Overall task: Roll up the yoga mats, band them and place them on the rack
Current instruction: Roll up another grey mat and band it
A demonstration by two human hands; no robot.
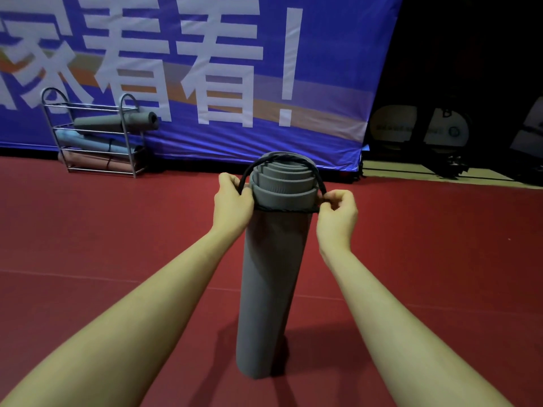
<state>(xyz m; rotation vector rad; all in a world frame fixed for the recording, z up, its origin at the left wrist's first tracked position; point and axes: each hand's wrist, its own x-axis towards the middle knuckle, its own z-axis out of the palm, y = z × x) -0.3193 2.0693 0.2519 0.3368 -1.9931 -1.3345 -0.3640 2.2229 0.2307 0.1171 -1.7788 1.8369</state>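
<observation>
Grey rolled mat [271, 277] is stood on end on the red floor [117, 230], centre frame, so its top is free for banding. Black band [286, 211] is stretched over that top: pinched at 9 o'clock by the left hand [233, 202], at 3 o'clock by the right hand [338, 214] (fingers curled shut on it). Rack [94, 133], three mats loaded, is seen at 10 o'clock.
</observation>
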